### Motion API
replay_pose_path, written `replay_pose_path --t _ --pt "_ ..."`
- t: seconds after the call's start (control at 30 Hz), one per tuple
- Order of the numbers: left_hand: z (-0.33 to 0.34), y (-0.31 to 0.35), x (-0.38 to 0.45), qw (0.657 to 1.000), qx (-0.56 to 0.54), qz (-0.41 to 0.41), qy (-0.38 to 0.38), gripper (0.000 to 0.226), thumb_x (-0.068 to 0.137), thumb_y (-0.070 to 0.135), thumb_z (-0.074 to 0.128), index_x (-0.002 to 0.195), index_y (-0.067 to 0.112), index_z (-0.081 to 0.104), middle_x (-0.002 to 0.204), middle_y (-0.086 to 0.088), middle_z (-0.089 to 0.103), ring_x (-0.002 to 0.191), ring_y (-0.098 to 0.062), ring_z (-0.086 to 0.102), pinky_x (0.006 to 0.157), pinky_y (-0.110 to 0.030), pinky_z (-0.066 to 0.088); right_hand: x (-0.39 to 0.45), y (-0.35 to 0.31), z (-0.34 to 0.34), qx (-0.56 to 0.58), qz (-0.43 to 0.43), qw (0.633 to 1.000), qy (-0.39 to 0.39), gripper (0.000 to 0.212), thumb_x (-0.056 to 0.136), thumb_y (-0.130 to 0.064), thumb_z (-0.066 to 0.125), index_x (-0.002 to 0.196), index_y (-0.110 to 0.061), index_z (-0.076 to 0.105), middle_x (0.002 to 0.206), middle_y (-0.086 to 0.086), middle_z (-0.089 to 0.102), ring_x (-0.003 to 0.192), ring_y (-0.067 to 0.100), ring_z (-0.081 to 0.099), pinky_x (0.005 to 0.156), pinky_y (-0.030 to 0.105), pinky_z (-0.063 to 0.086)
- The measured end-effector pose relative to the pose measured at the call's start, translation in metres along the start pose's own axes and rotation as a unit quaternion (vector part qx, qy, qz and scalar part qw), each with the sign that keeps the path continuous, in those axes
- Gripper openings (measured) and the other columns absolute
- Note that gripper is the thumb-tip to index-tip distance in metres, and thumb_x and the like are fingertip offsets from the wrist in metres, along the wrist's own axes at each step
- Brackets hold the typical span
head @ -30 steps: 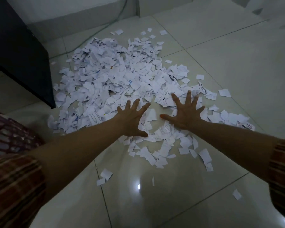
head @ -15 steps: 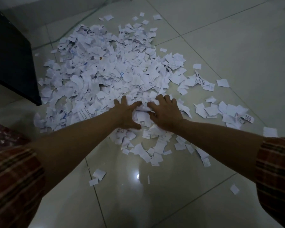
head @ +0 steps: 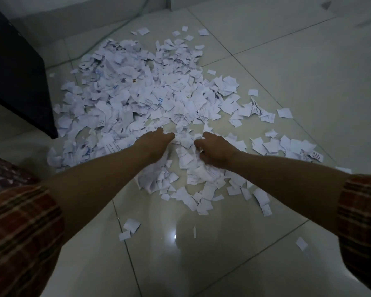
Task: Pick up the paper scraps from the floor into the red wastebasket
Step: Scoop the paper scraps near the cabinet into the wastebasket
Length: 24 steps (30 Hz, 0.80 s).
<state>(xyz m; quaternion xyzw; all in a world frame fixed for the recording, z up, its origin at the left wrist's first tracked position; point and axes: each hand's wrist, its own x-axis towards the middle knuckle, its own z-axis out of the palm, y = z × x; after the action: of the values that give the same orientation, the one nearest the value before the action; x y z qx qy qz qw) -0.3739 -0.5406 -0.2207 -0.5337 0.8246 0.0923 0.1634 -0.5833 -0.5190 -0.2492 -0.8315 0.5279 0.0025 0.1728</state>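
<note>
Head view: your left hand [head: 153, 144] and right hand [head: 215, 150] are both down in the near edge of the scraps [head: 150, 97], close together, with a small clump of paper between them. The fingers of each hand are curled inward and buried in the paper, gathering scraps against the palms; how tight the hold is you cannot tell, since the fingertips are hidden. The scraps lie in a wide white heap on the tiled floor [head: 298, 86], thickest ahead of your hands and thinning into loose pieces to the right and toward you. A few strays sit apart on the tiles near your left forearm [head: 131, 226] and by your right sleeve [head: 301, 243]. The wastebasket [head: 2, 172] shows only as a dark red meshed edge at the far left, above your plaid left sleeve [head: 19, 232]. A black cabinet [head: 15, 71] stands at the heap's left, some scraps touching its foot. A cable [head: 116, 28] runs along the floor beyond.
</note>
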Motion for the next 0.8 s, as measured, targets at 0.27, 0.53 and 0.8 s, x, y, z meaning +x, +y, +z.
replay_pose_path --t 0.27,0.53,0.8 --pt "-0.035 -0.017 -0.034 0.999 0.01 0.006 0.031 0.031 0.091 0.001 0.05 0.12 0.013 0.045 0.113 -0.013 0.048 0.094 -0.032 0.055 0.067 -0.035 0.04 -0.002 -0.031 -0.019 -0.009 -0.046 0.999 0.005 0.008 0.083 -0.008 0.057 0.091 -0.008 0.059 0.095 0.014 0.054 0.089 0.036 0.055 0.073 0.039 0.046" --pt "-0.085 -0.039 -0.082 0.993 0.023 0.033 0.107 0.025 0.094 0.006 0.046 0.118 0.013 0.046 0.111 -0.014 0.049 0.088 -0.028 0.05 0.066 -0.034 0.036 0.007 -0.087 -0.068 -0.031 -0.152 0.983 0.102 0.012 0.076 0.0 0.064 0.086 -0.004 0.059 0.087 0.016 0.054 0.077 0.034 0.053 0.061 0.039 0.044" --pt "-0.146 -0.081 -0.135 0.977 0.005 -0.006 0.211 0.021 0.091 0.009 0.053 0.111 0.013 0.049 0.102 -0.012 0.049 0.085 -0.027 0.049 0.066 -0.036 0.037 0.023 -0.156 -0.123 -0.052 -0.192 0.963 0.179 0.016 0.072 -0.002 0.07 0.085 -0.003 0.06 0.083 0.019 0.056 0.074 0.036 0.056 0.059 0.032 0.039"
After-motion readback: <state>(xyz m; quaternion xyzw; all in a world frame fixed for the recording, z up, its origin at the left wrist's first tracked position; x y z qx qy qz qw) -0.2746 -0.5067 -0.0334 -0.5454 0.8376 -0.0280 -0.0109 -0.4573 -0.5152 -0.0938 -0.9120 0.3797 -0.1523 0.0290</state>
